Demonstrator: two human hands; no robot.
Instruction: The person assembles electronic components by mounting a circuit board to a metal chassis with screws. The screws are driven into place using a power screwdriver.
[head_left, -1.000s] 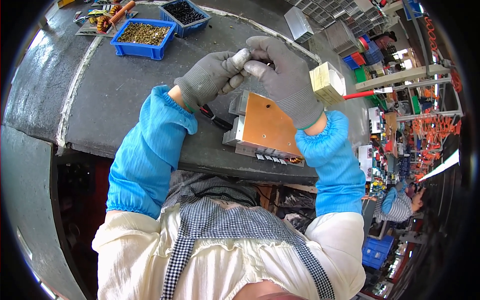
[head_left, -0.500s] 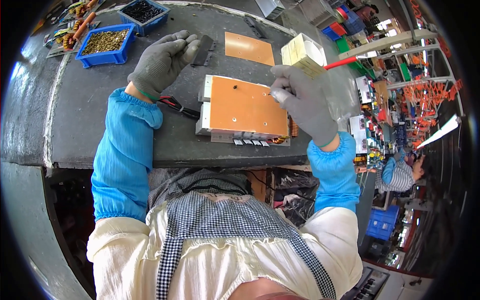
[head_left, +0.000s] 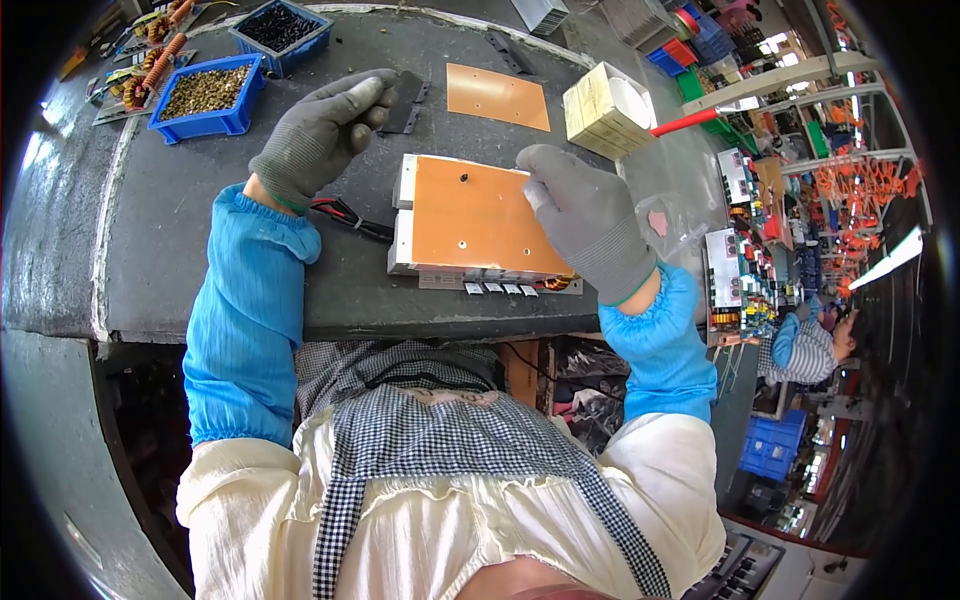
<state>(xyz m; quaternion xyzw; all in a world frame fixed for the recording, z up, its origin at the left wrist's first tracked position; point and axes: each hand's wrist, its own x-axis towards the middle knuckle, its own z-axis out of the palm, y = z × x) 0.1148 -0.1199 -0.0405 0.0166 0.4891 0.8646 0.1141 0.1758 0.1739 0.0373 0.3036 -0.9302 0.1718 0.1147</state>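
Observation:
An assembly with an orange-brown board (head_left: 478, 215) on top lies on the dark bench, a small dark screw (head_left: 465, 178) near its far edge. My right hand (head_left: 588, 218), in a grey glove, rests its fingers on the board's right edge. My left hand (head_left: 322, 135), also gloved, hovers left of the assembly with its fingers curled, pinching something small I cannot make out, next to a dark metal plate (head_left: 405, 100). Black and red wires (head_left: 350, 215) run out from the assembly's left side.
Two blue bins (head_left: 205, 95) (head_left: 282, 30) of small parts stand at the far left. A loose orange sheet (head_left: 497, 96) and a pale block of stacked parts (head_left: 605, 108) lie beyond the assembly. Shelves with circuit boards and another person (head_left: 815, 340) are at the right.
My hands have separated: the right came down onto the board, the left moved out toward the dark plate. The view shifted, so the assembly now sits more central.

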